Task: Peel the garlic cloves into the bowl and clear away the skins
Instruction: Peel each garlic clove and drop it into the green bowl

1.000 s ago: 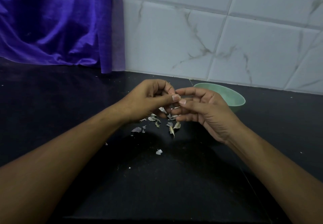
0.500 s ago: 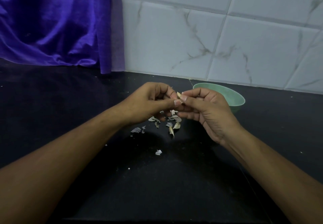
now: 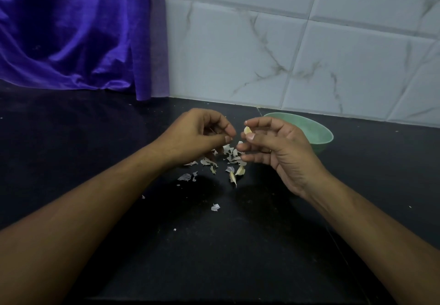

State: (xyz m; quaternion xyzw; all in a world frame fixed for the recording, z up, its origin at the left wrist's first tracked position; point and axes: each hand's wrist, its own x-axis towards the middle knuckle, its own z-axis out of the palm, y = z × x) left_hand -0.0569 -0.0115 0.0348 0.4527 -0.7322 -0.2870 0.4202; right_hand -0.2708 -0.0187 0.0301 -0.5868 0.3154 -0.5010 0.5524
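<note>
On black counter (image 3: 71, 152), garlic skins (image 3: 231, 156), tiled wall (image 3: 262, 55), purple curtain (image 3: 71, 31)

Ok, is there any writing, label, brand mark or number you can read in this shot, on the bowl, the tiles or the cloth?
No readable text anywhere in this view.
The green bowl: plain, no mark.
The wall tiles: grey veining only.
The purple cloth: unprinted.
The black counter: only garlic skins on it.
The garlic clove pinched in the right hand: nothing on it.

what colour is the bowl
The bowl is pale green, clearest in the head view.
</note>
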